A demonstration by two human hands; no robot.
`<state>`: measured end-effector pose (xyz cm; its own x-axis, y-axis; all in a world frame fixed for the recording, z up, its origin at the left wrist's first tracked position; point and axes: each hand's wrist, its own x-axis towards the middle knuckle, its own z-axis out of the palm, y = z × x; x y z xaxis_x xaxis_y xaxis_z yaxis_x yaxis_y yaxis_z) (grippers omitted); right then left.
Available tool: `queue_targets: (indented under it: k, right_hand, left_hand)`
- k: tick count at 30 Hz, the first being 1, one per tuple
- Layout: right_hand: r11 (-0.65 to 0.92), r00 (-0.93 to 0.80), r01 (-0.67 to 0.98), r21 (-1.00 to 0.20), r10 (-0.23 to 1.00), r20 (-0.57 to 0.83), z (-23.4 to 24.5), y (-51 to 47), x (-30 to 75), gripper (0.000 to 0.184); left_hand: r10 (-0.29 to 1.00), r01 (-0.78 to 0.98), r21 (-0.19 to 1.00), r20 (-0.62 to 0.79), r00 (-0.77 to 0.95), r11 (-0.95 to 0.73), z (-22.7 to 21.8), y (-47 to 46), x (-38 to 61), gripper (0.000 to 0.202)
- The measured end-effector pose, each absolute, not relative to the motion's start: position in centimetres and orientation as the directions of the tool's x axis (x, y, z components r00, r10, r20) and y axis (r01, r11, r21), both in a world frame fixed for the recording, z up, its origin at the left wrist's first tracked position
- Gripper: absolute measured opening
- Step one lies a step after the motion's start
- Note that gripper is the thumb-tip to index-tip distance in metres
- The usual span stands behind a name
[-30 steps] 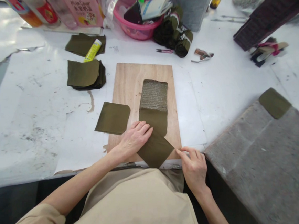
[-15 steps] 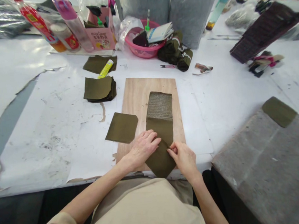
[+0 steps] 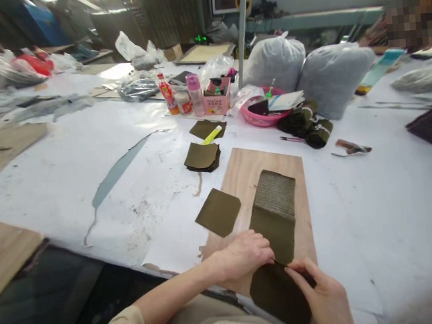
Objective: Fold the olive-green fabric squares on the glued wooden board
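Note:
A wooden board (image 3: 247,174) lies on the white table in front of me. On it sits a ribbed grey-green pad (image 3: 276,192) with an olive cloth piece (image 3: 276,234) over its near end. A second olive cloth piece (image 3: 277,294) hangs over the table's near edge. My left hand (image 3: 245,254) lies flat on the cloth, fingers together, pressing it down. My right hand (image 3: 322,296) pinches the top edge of the lower cloth piece beside the left fingertips. Another olive square (image 3: 219,211) rests left of the board.
A stack of olive pieces (image 3: 202,156) and a yellow glue tube (image 3: 213,135) lie beyond the board. Behind stand a pink basin (image 3: 259,118), a pink box (image 3: 217,101), bottles (image 3: 166,92), dark fabric rolls (image 3: 304,122), small scissors (image 3: 291,138) and two grey sacks (image 3: 331,80).
The view has lifted and swung left, showing more of the room. My right hand came from the table's edge to the cloth and now pinches it; the left hand stays pressed on it.

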<state>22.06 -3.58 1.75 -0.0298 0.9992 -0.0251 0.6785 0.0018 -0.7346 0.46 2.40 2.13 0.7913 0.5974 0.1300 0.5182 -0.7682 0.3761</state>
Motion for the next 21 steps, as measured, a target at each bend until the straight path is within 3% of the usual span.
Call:
queue_targets:
  k: [7, 10, 13, 15, 17, 21]
  right_hand:
    - [-0.078, 0.052, 0.586, -0.806, 0.997, -0.058, 2.2, -2.0, 21.2, 0.037]
    - [-0.169, 0.123, 0.526, -0.833, 0.985, -0.122, 2.2, -1.3, 20.7, 0.036]
    - [-0.109, 0.093, 0.589, -0.801, 0.993, -0.067, 1.8, -0.6, 20.1, 0.031]
    - [0.006, 0.023, 0.68, -0.734, 0.999, 0.029, 1.3, -0.1, 19.6, 0.026]
    - [0.117, -0.051, 0.765, -0.634, 0.991, 0.121, 1.0, 0.5, 19.1, 0.023]
    - [0.202, -0.119, 0.862, -0.465, 0.972, 0.201, 1.0, 2.0, 18.2, 0.02]
  left_hand:
    - [0.792, 0.55, 0.656, 0.125, 0.597, -0.518, 3.3, 2.2, -4.4, 0.02]
    - [0.932, 0.535, 0.806, 0.053, 0.36, -0.253, 4.0, 2.3, -7.3, 0.019]
    - [0.998, 0.475, 0.879, -0.004, 0.07, -0.03, 3.1, 2.5, -10.2, 0.025]
    - [0.999, 0.525, 0.85, -0.015, -0.041, 0.034, 1.8, 2.7, -11.7, 0.028]
    - [0.992, 0.699, 0.71, -0.002, -0.129, 0.092, 0.4, 2.7, -12.6, 0.03]
    - [0.989, 0.838, 0.535, 0.031, -0.141, 0.103, -0.7, 2.3, -13.1, 0.035]
